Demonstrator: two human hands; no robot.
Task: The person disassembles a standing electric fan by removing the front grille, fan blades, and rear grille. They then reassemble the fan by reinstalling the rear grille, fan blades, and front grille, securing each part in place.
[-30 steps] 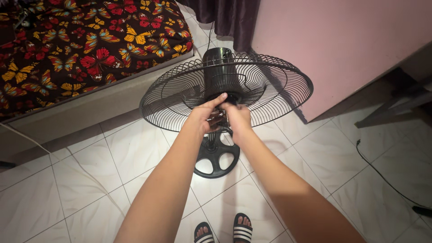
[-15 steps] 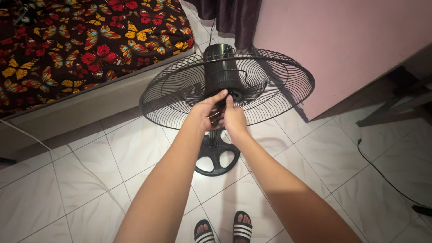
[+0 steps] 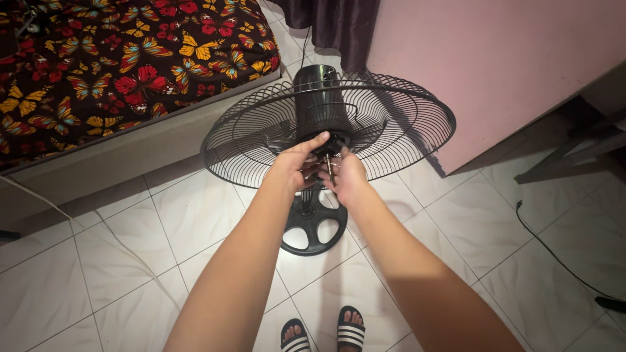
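White floor tiles (image 3: 98,261) fill the lower frame. At centre, a black stand fan (image 3: 326,124) tilts its rear grille upward, exposing the motor shaft (image 3: 330,166); left hand (image 3: 297,171) and right hand (image 3: 347,179) pinch it together, fingers closed around it.

One head-worn camera looks steeply down from standing height, facing toward twelve o'clock. Both forearms enter from six o'clock, close to the lens. The round black wire fan guard (image 3: 329,127) sits at centre; white tiled floor (image 3: 98,274) fills the lower frame.
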